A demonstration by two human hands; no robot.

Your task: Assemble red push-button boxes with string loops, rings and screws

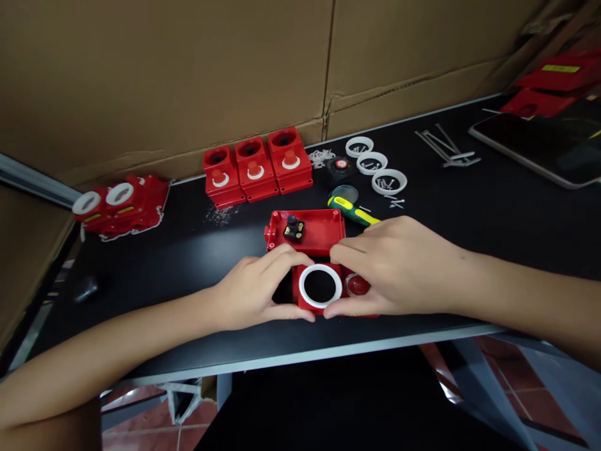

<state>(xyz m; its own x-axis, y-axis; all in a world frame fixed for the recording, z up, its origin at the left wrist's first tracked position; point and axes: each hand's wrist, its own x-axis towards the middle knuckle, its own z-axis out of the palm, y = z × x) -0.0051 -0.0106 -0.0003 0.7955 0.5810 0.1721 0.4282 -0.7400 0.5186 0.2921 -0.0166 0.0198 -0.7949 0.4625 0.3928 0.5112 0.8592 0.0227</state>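
Observation:
Near the table's front edge, a red plastic cover (297, 283) lies between my two hands. A white ring (320, 305) sits around a round dark opening in it, and a round red button (357, 285) shows to the right. My left hand (253, 288) grips the left side, thumb at the near edge and fingers at the far one. My right hand (399, 269) is wrapped over the right part, its fingertips beside the ring. Just behind lies an open red box half (323, 233), holding a black switch block (293, 230) with brass terminals.
A green and yellow screwdriver handle (352, 211) lies behind my right hand. Further back stand several red boxes (253, 168) and white rings (389, 182) holding screws. More red parts (136, 203) are at left. Long metal rods (446, 150) and a tablet-like slab (539, 147) lie right.

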